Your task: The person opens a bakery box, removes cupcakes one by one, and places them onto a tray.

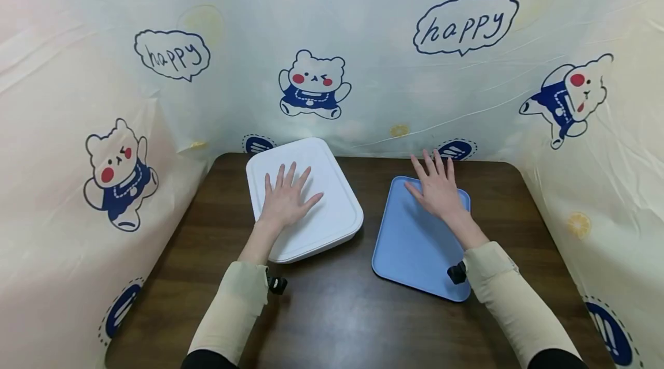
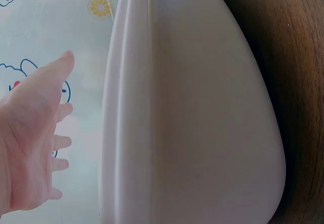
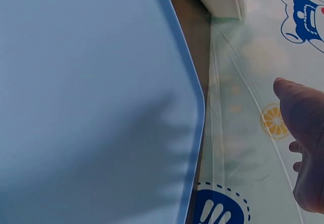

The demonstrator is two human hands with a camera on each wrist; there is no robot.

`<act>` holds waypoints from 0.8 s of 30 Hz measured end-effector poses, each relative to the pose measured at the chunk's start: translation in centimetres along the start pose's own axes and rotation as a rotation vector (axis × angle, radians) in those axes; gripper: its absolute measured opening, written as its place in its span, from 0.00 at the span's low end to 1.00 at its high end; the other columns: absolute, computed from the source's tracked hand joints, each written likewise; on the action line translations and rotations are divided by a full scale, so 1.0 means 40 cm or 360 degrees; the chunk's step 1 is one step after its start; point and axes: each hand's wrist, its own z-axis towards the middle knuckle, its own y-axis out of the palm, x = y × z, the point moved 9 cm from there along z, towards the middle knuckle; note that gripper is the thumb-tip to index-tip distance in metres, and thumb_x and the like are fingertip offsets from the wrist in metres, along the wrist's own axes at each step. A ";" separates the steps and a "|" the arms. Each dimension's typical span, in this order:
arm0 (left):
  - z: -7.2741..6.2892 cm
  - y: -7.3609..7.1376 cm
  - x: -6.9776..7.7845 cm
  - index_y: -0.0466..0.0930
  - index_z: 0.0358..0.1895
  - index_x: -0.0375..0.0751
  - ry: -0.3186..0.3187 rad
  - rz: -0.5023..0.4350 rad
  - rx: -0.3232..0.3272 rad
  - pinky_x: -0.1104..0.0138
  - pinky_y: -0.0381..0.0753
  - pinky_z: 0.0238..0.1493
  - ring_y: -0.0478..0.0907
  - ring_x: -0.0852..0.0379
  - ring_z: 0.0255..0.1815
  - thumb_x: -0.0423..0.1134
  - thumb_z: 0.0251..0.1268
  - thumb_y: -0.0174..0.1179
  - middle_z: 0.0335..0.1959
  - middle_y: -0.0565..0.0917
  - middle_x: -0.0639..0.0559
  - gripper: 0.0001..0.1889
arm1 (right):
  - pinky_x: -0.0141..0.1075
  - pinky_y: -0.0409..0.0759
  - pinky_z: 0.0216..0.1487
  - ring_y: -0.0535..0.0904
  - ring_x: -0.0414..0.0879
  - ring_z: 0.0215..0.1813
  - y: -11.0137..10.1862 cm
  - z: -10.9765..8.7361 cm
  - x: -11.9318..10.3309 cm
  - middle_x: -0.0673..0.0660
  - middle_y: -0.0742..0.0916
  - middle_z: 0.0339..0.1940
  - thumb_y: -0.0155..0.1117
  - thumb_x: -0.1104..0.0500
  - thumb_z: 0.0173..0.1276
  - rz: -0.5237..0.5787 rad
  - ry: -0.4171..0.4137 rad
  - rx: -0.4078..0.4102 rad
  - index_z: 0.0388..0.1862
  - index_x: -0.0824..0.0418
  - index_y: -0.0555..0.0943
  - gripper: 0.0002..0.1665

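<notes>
A white lidded box (image 1: 327,207) sits at a slant on the left of the table, its lid on. Above the lid my left hand (image 1: 285,199) hovers with spread fingers; in the left wrist view a gap shows between that hand (image 2: 33,138) and the box's side (image 2: 212,107). To the right lies a shallow blue tray (image 1: 415,242), with nothing in it. My right hand (image 1: 438,187) hangs over its far end, fingers apart, and casts a shadow on the tray (image 3: 101,57) in the right wrist view. Neither hand holds anything.
The dark wooden table (image 1: 321,323) ends at a pale curtain (image 1: 373,86) printed with bears and the word happy, which closes off the back and both sides. A strip of bare wood separates box and tray. Small black cameras sit at both wrists.
</notes>
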 end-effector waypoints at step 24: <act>-0.116 0.017 -0.244 0.39 0.93 0.47 -0.0350 -0.1174 0.0321 0.40 0.40 0.95 0.38 0.38 0.96 0.63 0.88 0.47 0.94 0.42 0.39 0.45 | 0.61 0.63 0.90 0.64 0.66 0.89 0.133 0.076 -0.188 0.68 0.68 0.89 0.52 0.46 0.91 0.1405 0.0067 -0.0307 0.92 0.59 0.58 0.39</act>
